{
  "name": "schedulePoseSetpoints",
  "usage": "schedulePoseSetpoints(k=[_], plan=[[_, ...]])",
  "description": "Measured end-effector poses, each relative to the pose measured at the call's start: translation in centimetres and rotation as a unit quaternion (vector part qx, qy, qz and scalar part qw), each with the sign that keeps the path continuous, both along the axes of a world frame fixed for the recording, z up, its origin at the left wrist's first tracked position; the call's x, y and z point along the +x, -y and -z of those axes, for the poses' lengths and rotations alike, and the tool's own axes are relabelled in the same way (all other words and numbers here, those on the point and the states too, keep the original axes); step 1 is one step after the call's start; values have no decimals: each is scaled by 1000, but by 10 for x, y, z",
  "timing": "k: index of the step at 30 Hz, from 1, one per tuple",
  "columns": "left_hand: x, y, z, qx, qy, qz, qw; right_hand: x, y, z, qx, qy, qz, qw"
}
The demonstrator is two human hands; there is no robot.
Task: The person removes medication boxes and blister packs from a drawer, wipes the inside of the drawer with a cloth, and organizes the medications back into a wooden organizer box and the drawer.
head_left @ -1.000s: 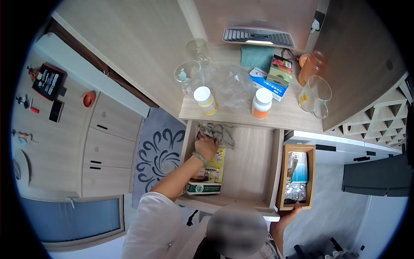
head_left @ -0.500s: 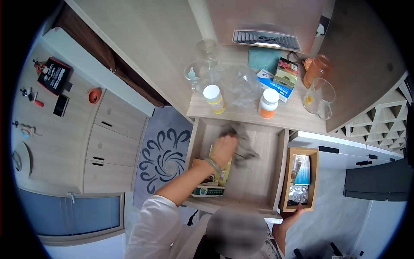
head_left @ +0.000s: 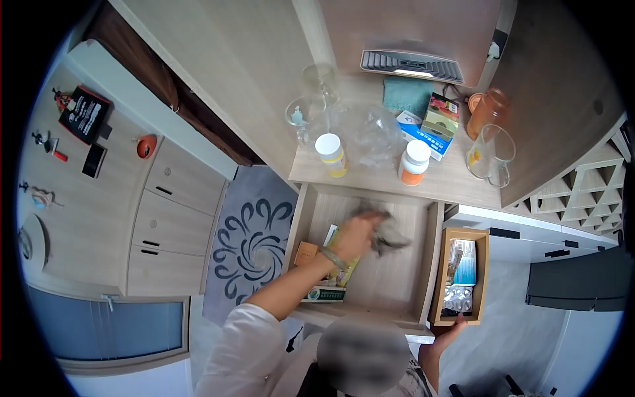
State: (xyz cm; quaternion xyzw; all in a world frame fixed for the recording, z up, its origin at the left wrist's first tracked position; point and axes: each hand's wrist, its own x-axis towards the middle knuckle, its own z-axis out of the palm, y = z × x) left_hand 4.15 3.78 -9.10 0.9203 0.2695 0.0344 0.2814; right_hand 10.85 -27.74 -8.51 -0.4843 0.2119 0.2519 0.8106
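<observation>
Inside the pulled-out drawer (head_left: 403, 291), my left hand (head_left: 354, 241) is closed on a grey cloth (head_left: 391, 238), which is smeared by motion. Several boxes lie at the drawer's left side below that wrist, among them a green-and-white box (head_left: 324, 294), an orange-brown box (head_left: 305, 253) and a yellow-green packet (head_left: 344, 272). To the right of the drawer, my right hand (head_left: 452, 333) grips the near end of a small wooden box (head_left: 485, 278). It contains a blue-and-white carton (head_left: 465, 261) and a silver blister pack (head_left: 458, 299). Most of the right fingers are hidden beneath it.
Above the drawer, a shelf (head_left: 370, 177) carries two white-capped bottles (head_left: 331, 155), crumpled clear plastic (head_left: 374, 135), medicine boxes (head_left: 442, 118), a teal cloth (head_left: 407, 94), an orange jar (head_left: 488, 112) and glass cups (head_left: 491, 155). White drawer fronts (head_left: 529, 239) stand behind the wooden box.
My left hand has moved right across the drawer bottom with the grey cloth. The orange-brown box beside the wrist shows more now. My right hand and the wooden box have hardly moved.
</observation>
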Motion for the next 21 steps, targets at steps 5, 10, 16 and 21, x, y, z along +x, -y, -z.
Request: schedulePoseSetpoints(k=[5,10,16,21], plan=[[-15,-46,43,228,-181,-199,936,-1,7,15,22,30,-1,999],[41,-10,52,274,-222,-141,925,-3,-2,2,0,-2,38,999],[57,69,48,292,-56,34,954,-2,1,5,19,10,34,999],[32,122,23,179,-36,215,959,-2,4,5,16,0,41,999]])
